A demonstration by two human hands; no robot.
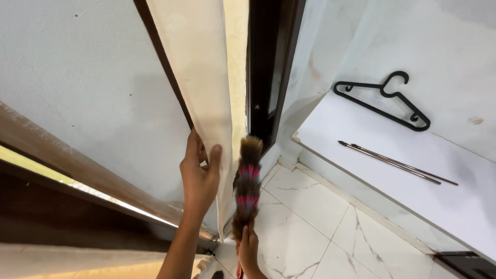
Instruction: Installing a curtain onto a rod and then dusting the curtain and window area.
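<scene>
The feather duster (247, 188), brown with pink and dark bands, stands nearly upright in the lower middle of the view. Its long axis runs from the handle end at the bottom up to its brushy tip, which points at the dark door frame (268, 77). The right hand (248, 250) is wrapped closed around the duster's lower end. Just left of the duster hangs a cream curtain (199, 77), its edge running down beside the brush and nearly touching it. The left hand (199, 173) grips that curtain edge, thumb in front and fingers curled behind the cloth, pulling it off the white wall (77, 77). A brown wooden rail (67, 165) slants across the wall below. The floor (310, 227) is white marble tile. To the right, well apart from the hands, a white shelf (372, 155) carries a black hanger (385, 98) and thin metal rods (395, 163) lying side by side.
</scene>
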